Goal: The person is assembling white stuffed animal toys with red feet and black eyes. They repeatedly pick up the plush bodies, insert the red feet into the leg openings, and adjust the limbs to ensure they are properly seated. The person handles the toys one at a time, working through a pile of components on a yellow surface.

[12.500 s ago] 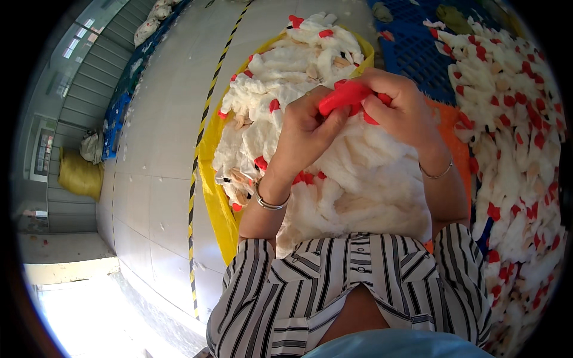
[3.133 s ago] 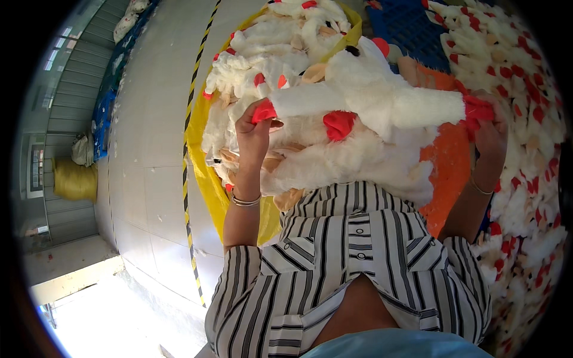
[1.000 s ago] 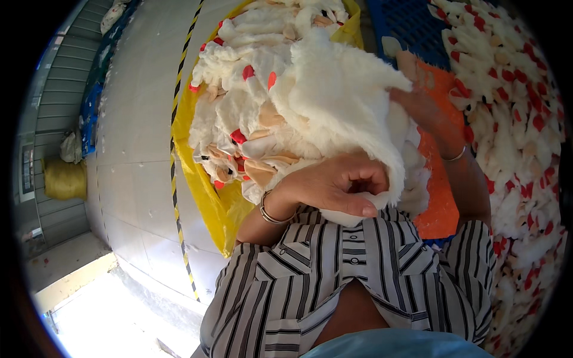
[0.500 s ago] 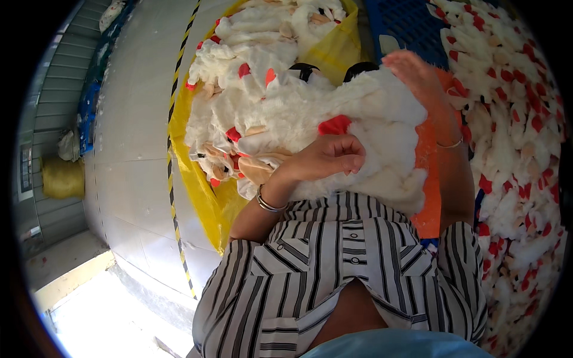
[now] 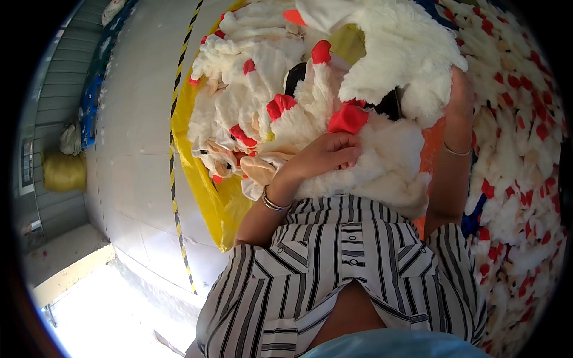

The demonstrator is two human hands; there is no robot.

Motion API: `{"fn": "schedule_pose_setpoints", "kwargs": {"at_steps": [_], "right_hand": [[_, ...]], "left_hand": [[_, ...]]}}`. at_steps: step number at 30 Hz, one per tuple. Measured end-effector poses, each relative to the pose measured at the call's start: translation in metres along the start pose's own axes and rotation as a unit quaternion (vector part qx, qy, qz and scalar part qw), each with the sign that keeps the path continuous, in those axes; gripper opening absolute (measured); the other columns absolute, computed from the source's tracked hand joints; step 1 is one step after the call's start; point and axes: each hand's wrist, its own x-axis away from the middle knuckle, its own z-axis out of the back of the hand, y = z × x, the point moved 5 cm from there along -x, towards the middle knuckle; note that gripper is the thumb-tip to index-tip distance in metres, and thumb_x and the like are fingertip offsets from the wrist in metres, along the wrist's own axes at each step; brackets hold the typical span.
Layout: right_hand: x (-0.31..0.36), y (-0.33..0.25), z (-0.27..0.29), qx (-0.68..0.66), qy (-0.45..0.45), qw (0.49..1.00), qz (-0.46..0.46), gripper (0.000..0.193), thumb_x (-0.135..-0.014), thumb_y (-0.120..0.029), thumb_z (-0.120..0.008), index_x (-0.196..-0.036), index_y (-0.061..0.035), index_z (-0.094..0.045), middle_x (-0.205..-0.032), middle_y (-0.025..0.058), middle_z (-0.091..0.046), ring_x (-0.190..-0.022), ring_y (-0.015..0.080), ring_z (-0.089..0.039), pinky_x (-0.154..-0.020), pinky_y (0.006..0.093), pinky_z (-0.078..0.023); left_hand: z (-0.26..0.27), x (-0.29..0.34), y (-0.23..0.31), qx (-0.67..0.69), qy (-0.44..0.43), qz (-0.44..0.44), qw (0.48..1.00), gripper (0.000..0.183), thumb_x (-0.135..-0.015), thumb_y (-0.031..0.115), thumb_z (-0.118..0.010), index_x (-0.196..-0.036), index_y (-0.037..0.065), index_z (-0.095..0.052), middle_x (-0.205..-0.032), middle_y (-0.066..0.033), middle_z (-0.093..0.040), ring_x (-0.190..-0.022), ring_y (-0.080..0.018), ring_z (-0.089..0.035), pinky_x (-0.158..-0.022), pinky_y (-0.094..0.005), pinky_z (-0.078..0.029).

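My right hand grips a white furry plush skin by its right edge and holds it up over the others. The skin looks flat and unstuffed, and part of my fingers is hidden behind its fur. My left hand rests with curled fingers on the white plush skins stacked on my lap, just below a red fabric tip. Whatever lies inside those fingers is hidden. More skins with red and beige parts lie to the left of that hand.
A yellow sack full of plush skins stands in front, leaning left. To the right spreads a large heap of white and red plush pieces. Black-and-yellow tape runs along the grey floor. A yellow roll stands far left.
My right hand, apart from the fur and spread before, has closed on a plush skin and lifted it up and forward. Red-tipped parts beneath are now exposed. My left hand has hardly moved.
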Motion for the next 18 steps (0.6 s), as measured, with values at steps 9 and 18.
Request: {"fn": "schedule_pose_setpoints", "kwargs": {"at_steps": [9, 18], "right_hand": [[0.055, -0.039, 0.007, 0.112, -0.107, 0.975, 0.157, 0.057, -0.079, -0.020, -0.071, -0.129, 0.0008, -0.053, -0.119, 0.0151, -0.063, -0.099, 0.0219, -0.065, -0.084, 0.0358, -0.052], [0.083, 0.002, -0.049, 0.192, -0.428, 0.882, -0.044, 0.068, -0.079, -0.029, -0.074, -0.135, -0.0010, -0.047, -0.133, 0.0128, -0.055, -0.116, 0.0205, -0.057, -0.095, 0.0303, -0.047]], "left_hand": [[0.014, -0.009, 0.049, 0.033, 0.016, -0.150, 0.988, 0.077, -0.089, 0.056, -0.060, -0.141, 0.004, -0.036, -0.121, -0.0064, -0.056, -0.108, -0.0145, -0.055, -0.088, -0.0284, -0.046], [0.058, -0.011, 0.090, 0.138, 0.160, -0.205, 0.956, 0.085, -0.085, 0.036, -0.071, -0.147, -0.001, -0.025, -0.129, -0.0108, -0.055, -0.115, -0.0183, -0.055, -0.096, -0.0323, -0.047]]}}
